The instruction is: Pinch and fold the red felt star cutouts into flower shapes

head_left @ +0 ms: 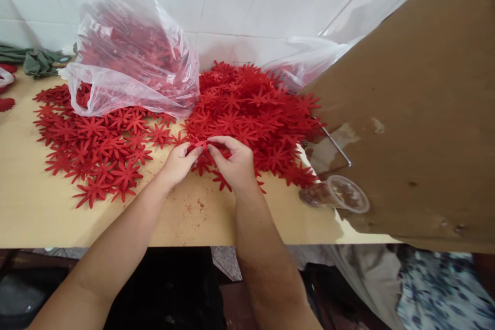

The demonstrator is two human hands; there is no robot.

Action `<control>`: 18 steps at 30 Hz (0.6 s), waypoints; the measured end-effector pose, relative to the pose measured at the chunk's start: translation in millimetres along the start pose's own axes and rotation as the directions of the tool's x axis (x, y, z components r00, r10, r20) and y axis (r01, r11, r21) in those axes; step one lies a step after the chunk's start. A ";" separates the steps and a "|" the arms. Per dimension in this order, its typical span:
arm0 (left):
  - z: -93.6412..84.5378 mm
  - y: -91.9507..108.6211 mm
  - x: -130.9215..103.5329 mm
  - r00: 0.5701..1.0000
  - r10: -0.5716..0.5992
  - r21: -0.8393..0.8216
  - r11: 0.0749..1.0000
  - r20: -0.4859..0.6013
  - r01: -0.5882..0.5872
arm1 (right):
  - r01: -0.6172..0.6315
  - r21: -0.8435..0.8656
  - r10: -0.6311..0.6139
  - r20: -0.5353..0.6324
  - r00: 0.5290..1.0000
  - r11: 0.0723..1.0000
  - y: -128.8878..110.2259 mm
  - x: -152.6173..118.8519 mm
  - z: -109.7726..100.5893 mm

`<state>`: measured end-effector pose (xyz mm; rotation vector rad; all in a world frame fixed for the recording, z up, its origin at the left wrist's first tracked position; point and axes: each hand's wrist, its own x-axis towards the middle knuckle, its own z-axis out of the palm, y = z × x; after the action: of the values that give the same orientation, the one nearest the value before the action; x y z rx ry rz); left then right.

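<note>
- From here I see a small red piece (201, 145) pinched between the person's fingertips, held at the near edge of the larger red heap; its exact shape is mostly hidden.
- The left hand (178, 164) grips it with thumb and forefinger from the left.
- The right hand (235, 164) grips it from the right, thumb and forefinger meeting on it.
- Just beyond the hands spreads the larger heap (243, 108) of red, many-petalled flower shapes.
- Over to the left lies a second heap (93, 139) of the same shapes, with a translucent plastic bag (131, 56), full of more red, resting on its back part.
- Red crumbs (199, 207) dot the pale table (185, 229) between the forearms.
- To the right, a clear plastic cup (334, 194) lies tilted beside a big brown panel (417, 113).
- Another plastic bag (313, 62) sits behind the larger heap, near the white tiled wall (240, 5).
</note>
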<state>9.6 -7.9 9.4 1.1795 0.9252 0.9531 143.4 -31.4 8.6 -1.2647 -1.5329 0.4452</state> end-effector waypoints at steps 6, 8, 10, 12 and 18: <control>0.6 -1.6 -1.7 0.999 0.042 0.153 0.987 0.033 -0.046 | 0.000 -0.031 -0.004 -0.124 0.992 1.000 -4.3 -0.6 0.3; -0.2 -4.4 -2.2 0.996 0.070 0.233 0.969 0.060 -0.082 | -0.087 0.057 0.098 -0.244 0.965 0.995 -1.9 1.9 -0.5; -1.2 -6.8 -2.5 0.993 0.080 0.280 0.955 0.082 -0.100 | -0.178 0.211 0.238 -0.307 0.922 0.961 2.2 5.4 -1.7; -1.9 -7.8 -2.5 0.994 0.073 0.287 0.954 0.080 -0.093 | -0.230 0.324 0.334 -0.316 0.888 0.918 6.2 8.7 -2.9; -1.2 -3.4 -3.3 0.998 0.053 0.276 0.959 0.041 -0.062 | -0.208 0.318 0.307 -0.302 0.903 0.925 9.0 9.9 -5.5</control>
<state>7.8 -11.0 6.2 1.4617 1.0258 0.8659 153.5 -21.2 8.3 -1.2509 -0.9684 0.5567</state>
